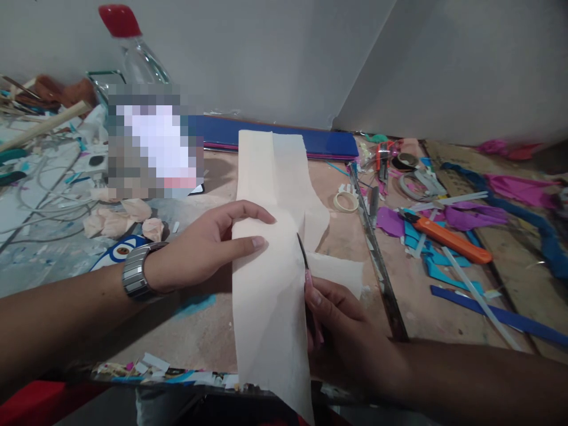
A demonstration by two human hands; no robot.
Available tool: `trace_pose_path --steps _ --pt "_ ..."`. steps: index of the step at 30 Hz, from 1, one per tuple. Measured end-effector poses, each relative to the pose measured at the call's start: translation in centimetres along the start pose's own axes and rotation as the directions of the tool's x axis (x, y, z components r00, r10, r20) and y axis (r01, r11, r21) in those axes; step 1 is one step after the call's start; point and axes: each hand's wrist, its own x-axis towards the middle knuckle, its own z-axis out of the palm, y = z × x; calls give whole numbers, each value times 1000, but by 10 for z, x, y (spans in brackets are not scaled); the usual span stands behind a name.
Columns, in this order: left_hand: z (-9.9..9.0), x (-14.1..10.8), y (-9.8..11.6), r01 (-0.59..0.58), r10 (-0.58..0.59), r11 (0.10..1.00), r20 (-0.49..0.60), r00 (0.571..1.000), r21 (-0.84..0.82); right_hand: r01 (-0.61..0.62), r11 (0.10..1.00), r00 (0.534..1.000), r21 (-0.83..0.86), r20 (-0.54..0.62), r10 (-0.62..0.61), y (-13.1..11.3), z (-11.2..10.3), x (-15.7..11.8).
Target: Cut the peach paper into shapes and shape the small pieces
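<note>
Cream sheet [270, 331] runs up the middle of the frame, its near end hanging past the table's scrap-littered edge [155, 364] at the bottom. At lower right of centre, the right hand [341, 319] has its fingers closed round the pink handles of scissors [302, 251], whose dark blade lies along the sheet's right side. Left of centre, the left hand [206, 242], with a metal watch [136, 272] at the wrist, is half open, thumb and forefinger parted on the sheet; its other fingers are hidden, so I cannot tell whether it grips from beneath. A blue strip [497, 316] lies at lower right, with an orange cutter [448, 236] beyond it. Crumpled pale pieces [118, 222] sit at middle left, and a tape ring [346, 202] right of the sheet. Farther off, blue boards [328, 141] lie behind the sheet's top end. A red-capped bottle [144, 62] stands tilted at upper left, before a grey wall [266, 53].
</note>
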Motion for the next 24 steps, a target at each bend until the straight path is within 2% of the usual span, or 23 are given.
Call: trace_pose_path --steps 4,10,14,20,24 --pt "0 1 -1 4 -9 997 -65 998 -80 34 999 999 -2 24 -34 2 0 2" --pt "-1 0 0 25 -25 1000 -50 998 10 93 996 993 19 70 -94 5 -4 5" --pt "-1 0 0 32 -31 999 -38 999 28 72 997 997 9 42 -72 5 -4 2" --pt "0 0 0 10 -13 999 -67 998 -34 60 997 998 -48 -18 -60 4 -2 3" --pt "0 1 0 6 -8 999 -58 998 -39 57 995 998 -81 -5 -58 3 -2 4"
